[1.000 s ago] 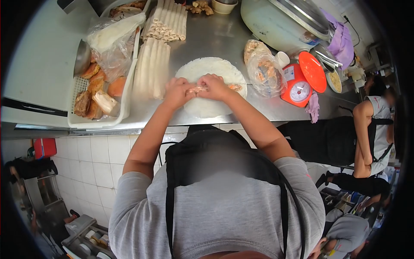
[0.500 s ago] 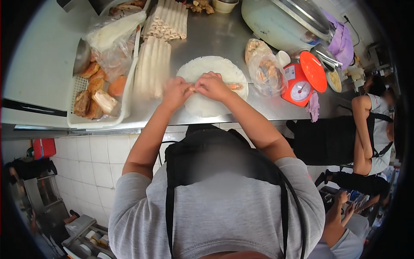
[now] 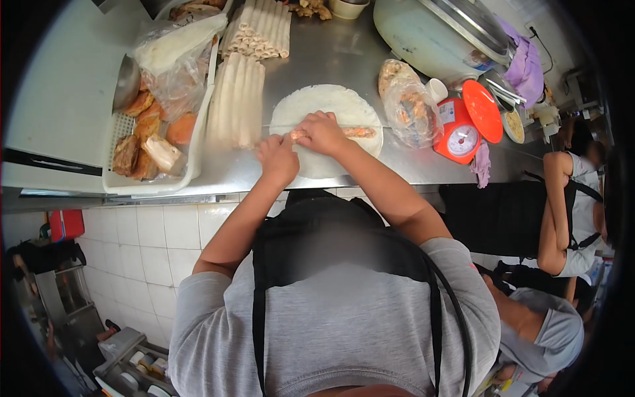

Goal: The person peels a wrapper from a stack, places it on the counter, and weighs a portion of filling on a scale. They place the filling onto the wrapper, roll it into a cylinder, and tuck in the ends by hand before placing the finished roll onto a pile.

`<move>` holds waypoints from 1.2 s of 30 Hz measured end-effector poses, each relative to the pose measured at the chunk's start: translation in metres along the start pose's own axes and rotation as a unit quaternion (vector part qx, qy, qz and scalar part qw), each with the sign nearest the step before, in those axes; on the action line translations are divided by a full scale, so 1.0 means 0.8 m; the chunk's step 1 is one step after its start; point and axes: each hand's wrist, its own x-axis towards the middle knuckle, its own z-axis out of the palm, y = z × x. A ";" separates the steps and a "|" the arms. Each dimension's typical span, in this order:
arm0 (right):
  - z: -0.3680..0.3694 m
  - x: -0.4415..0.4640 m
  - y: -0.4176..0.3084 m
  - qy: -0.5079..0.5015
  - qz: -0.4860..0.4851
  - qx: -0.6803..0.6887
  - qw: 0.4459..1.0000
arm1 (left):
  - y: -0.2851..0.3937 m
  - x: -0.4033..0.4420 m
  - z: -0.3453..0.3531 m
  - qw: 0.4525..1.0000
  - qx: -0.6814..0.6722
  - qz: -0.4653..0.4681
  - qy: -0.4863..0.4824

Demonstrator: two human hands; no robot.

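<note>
A round white wrapper (image 3: 331, 99) lies flat on the steel counter, with a strip of orange-pink filling (image 3: 359, 132) across its middle. My left hand (image 3: 278, 157) is at the wrapper's left edge, its fingers closed at the left end of the filling. Beside it, my right hand (image 3: 320, 133) reaches over the wrapper with bent fingers pressed on the filling. The two hands nearly touch. Part of the strip is hidden beneath my right hand; the rest shows to its right. Long white rolls (image 3: 236, 99) lie side by side to the left, and more rolls (image 3: 258, 30) are stacked behind them.
At the left, a white basket (image 3: 193, 155) holds browned chunks and a plastic bag. On the right are a bag of filling (image 3: 408, 109), a red scale (image 3: 457, 132), a large pot (image 3: 430, 40) and a purple cloth (image 3: 482, 165). Another person (image 3: 559, 208) stands further right, arms crossed.
My left hand has moved toward me, to the wrapper's edge. My right hand has shifted slightly left, and more of the filling strip shows to its right. A person at the lower right has moved.
</note>
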 end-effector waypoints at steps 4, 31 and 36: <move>-0.003 -0.004 -0.020 0.062 0.033 -0.015 0.997 | 0.004 0.000 -0.014 0.996 -0.054 -0.039 -0.065; 0.003 0.005 -0.020 0.024 0.027 0.032 0.999 | 0.003 -0.003 -0.015 0.993 -0.081 -0.066 -0.059; -0.010 -0.002 -0.021 0.108 0.017 0.031 0.994 | -0.014 -0.003 -0.011 0.991 -0.124 -0.056 0.004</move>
